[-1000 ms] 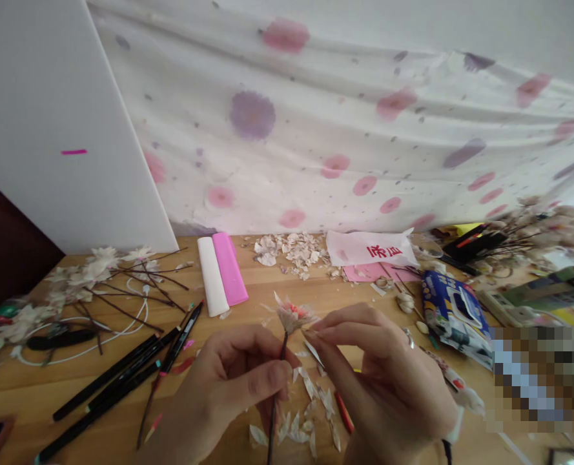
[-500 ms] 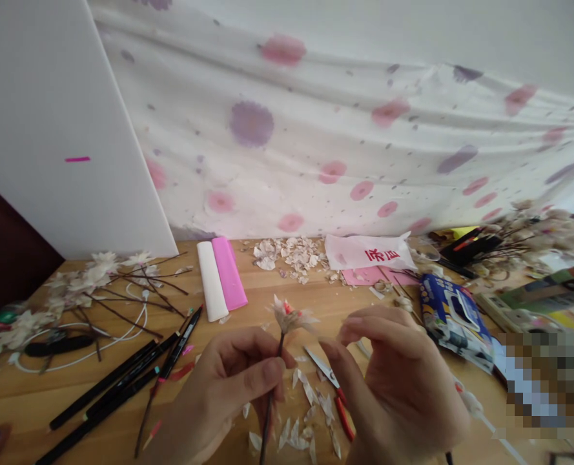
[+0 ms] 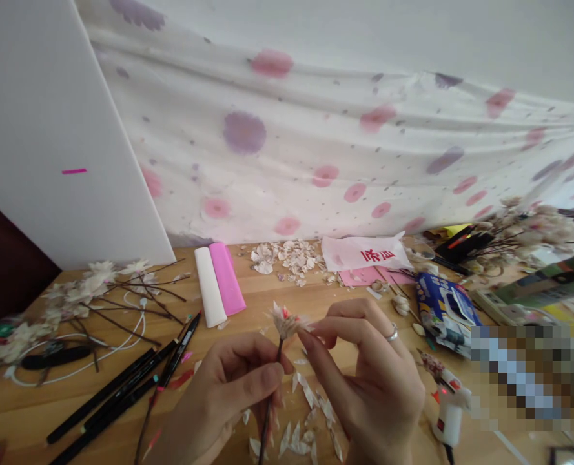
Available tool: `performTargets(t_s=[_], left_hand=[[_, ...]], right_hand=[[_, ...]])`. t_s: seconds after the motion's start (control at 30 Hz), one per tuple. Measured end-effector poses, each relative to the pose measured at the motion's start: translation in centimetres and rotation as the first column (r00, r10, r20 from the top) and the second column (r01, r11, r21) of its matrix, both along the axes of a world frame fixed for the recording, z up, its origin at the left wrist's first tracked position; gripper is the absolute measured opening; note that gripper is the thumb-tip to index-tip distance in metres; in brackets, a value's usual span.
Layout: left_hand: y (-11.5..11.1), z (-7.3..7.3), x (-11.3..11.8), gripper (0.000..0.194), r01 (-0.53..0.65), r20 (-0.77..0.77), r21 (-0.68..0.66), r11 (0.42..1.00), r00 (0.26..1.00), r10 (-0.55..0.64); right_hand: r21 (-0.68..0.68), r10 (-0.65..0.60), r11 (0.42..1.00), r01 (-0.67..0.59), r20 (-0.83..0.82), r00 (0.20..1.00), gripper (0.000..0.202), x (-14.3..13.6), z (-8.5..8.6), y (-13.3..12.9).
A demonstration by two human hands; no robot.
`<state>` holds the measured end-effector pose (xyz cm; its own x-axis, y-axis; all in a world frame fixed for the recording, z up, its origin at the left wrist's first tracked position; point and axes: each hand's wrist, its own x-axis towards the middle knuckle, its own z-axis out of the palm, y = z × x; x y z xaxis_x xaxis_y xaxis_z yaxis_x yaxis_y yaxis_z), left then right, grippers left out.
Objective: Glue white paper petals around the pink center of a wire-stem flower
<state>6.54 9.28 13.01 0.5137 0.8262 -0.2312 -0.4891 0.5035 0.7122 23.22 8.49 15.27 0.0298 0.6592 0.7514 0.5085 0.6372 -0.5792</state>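
Observation:
My left hand (image 3: 233, 381) is closed round the dark stem (image 3: 267, 413) of a handmade flower. The flower head (image 3: 285, 323), with pale petals and a pinkish-red centre, stands upright above the fingers. From the right, my right hand (image 3: 364, 368) pinches a pale petal at the flower's edge between thumb and forefinger. Its other fingers are curled, and one bears a ring. Below the hands, loose pale petals (image 3: 296, 439) lie scattered on the wooden table (image 3: 170, 413). A white glue gun (image 3: 451, 413) with a lit red light lies to the right of my right hand.
Black markers (image 3: 122, 387) and finished flowers (image 3: 97, 281) on twigs lie at left. Behind are white (image 3: 210, 287) and pink paper rolls (image 3: 227, 278), a petal heap (image 3: 296, 258) and a plastic bag (image 3: 354, 252). A blue wipes pack (image 3: 444, 310) sits at right.
My right hand has moved left to the flower and its thumb and forefinger have closed on the petal edge. The glue gun now shows; the red-handled scissors are hidden. The left hand keeps its hold.

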Motion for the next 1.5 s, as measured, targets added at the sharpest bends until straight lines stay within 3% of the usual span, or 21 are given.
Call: performTargets(t_s=[0.17, 0.33, 0.53, 0.67, 0.9, 1.1, 1.17, 1.3, 1.37, 1.47, 1.5], left_hand=[[0.0, 0.6, 0.1, 0.025, -0.003, 0.000, -0.042, 0.999, 1.000, 0.003], [0.1, 0.3, 0.0, 0.024, 0.002, 0.033, -0.038, 0.999, 0.999, 0.000], [-0.1, 0.6, 0.1, 0.023, -0.034, 0.029, -0.026, 0.999, 0.999, 0.035], [-0.3, 1.2, 0.2, 0.027, -0.093, 0.029, -0.001, 0.996, 0.995, 0.093], [-1.2, 1.2, 0.0, 0.023, -0.124, 0.036, 0.091, 0.988, 0.992, 0.122], [-2.0, 1.7, 0.5, 0.028, -0.145, 0.015, 0.174, 0.974, 0.989, 0.145], [-2.2, 1.8, 0.3, 0.029, -0.167, -0.020, 0.218, 0.962, 0.984, 0.175], [-2.5, 2.1, -0.4, 0.031, -0.227, -0.075, 0.335, 0.915, 0.961, 0.266], [-2.8, 2.2, -0.5, 0.033, -0.286, -0.089, 0.380, 0.880, 0.935, 0.343], [-3.1, 2.4, -0.2, 0.032, -0.359, -0.135, 0.478, 0.802, 0.872, 0.470], [-3.2, 2.4, 0.0, 0.032, -0.361, -0.153, 0.524, 0.772, 0.851, 0.502]], right_hand=[[-0.007, -0.010, 1.000, 0.010, 0.006, 1.000, 0.021, 0.0, 0.1, 0.0], [-0.001, -0.019, 1.000, 0.019, 0.011, 1.000, 0.019, -0.1, 0.2, 0.1], [0.058, 0.024, 0.998, -0.017, -0.108, 0.994, 0.022, 0.1, -0.4, -0.1], [0.113, 0.003, 0.994, 0.005, -0.075, 0.997, 0.020, 0.3, -0.4, -0.4], [0.081, -0.023, 0.996, 0.023, -0.001, 1.000, 0.020, -0.4, -0.5, -0.8], [0.135, 0.068, 0.990, -0.043, -0.193, 0.979, 0.044, -0.9, -1.2, -0.8], [0.177, 0.105, 0.982, -0.062, -0.245, 0.964, 0.048, -0.9, -1.5, -0.9], [0.238, 0.212, 0.957, -0.163, -0.197, 0.957, 0.054, -0.5, -1.1, -1.2], [0.178, 0.240, 0.961, -0.210, -0.166, 0.957, 0.051, -0.6, -0.4, -1.3], [0.034, 0.273, 0.962, -0.272, -0.187, 0.944, 0.019, -0.9, 0.8, -1.4], [-0.003, 0.296, 0.953, -0.303, -0.203, 0.933, 0.018, -1.1, 1.1, -1.4]])
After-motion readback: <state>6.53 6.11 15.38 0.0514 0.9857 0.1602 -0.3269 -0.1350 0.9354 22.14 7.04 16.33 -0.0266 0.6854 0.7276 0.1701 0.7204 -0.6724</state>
